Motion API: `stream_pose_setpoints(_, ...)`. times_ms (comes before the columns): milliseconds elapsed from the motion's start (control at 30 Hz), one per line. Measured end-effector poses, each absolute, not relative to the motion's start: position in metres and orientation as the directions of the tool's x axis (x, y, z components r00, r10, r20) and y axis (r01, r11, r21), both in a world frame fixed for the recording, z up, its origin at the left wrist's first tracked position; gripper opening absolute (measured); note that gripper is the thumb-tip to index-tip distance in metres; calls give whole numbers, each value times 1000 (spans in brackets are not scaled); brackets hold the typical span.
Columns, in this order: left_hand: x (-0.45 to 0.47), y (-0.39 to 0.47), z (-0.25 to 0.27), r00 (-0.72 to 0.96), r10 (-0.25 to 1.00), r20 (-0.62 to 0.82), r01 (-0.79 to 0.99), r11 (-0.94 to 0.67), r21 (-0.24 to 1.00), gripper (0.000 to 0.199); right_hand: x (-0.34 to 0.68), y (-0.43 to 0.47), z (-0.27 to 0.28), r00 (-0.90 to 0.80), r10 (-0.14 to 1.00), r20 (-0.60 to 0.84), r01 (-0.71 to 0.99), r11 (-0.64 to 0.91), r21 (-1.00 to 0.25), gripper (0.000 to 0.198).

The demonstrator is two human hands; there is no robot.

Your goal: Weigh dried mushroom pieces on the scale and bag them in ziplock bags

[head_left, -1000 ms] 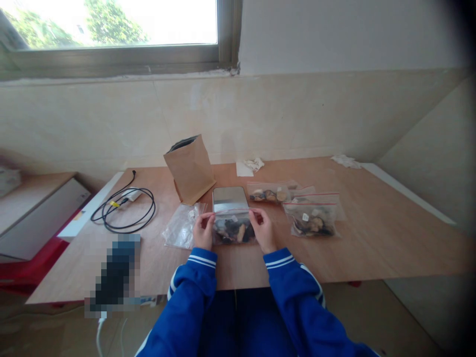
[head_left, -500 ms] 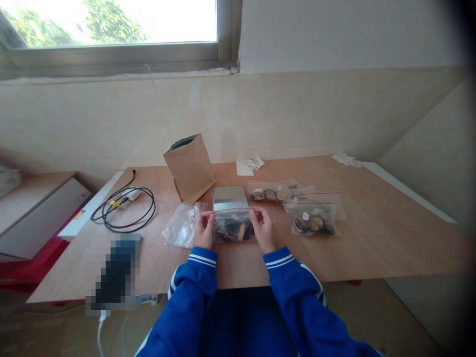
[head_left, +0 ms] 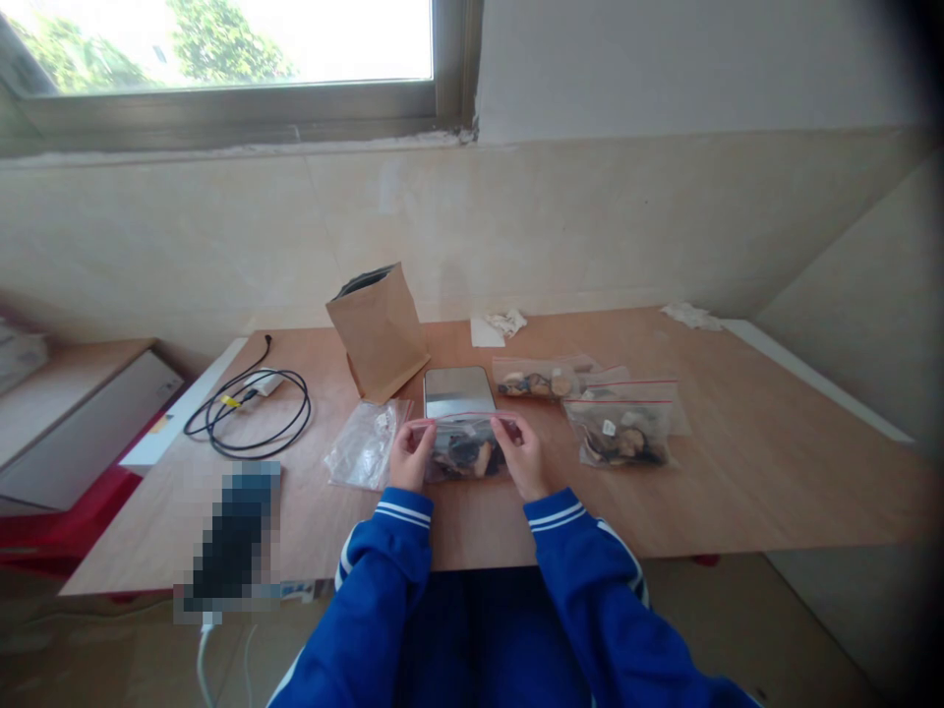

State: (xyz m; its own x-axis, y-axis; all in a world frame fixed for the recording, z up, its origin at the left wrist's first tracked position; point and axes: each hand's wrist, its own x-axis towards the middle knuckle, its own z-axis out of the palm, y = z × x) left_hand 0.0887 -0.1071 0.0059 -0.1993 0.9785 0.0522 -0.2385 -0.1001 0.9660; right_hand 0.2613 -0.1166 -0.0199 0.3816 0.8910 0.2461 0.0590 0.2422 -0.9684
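Observation:
A clear zip bag (head_left: 466, 454) with a red seal line hangs upright between my hands, dark and tan dried pieces inside it. My left hand (head_left: 411, 454) pinches the bag's top edge on the left. On the right, my right hand (head_left: 522, 454) pinches the same edge between thumb and fingers. Just behind the bag lies a flat scale (head_left: 458, 385) with a metal top, its near part hidden by the bag. Beside my left hand are crumpled clear plastic bags (head_left: 360, 447).
A brown kraft pouch (head_left: 382, 329) stands open behind the scale's left. Filled zip bags (head_left: 623, 435) lie to the right, another filled bag (head_left: 538, 379) behind them. A coiled black cable (head_left: 255, 413) and a blurred phone-like device (head_left: 234, 536) lie left. Crumpled tissue (head_left: 507, 323) lies at the back.
Both hands still pinch the bag's top edge. My left thumb and fingers have shifted slightly inward along it, and the dark pieces in the bag look slightly shifted.

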Motion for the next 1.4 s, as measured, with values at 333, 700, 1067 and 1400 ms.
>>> stream_pose_setpoints(333, 87, -106, 5, -221, 973, 70, -187, -113, 976, 35, 264, -117, -21, 394, 883, 254, 112, 229, -967, 33)
stream_pose_setpoints(700, 85, -103, -3, -227, 970, 89, -148, -125, 981, 34, 260, -119, -14, 386, 896, 219, 2, 237, -972, 34)
stream_pose_setpoints(1067, 85, -102, -14, -138, 990, 14, -192, -40, 981, 37, 260, -120, -12, 300, 943, 145, -118, 187, -975, 38)
stream_pose_setpoints(1400, 85, -105, -6, -187, 973, 133, -105, -155, 982, 32, 259, -123, -11, 321, 935, 148, -91, 186, -978, 34)
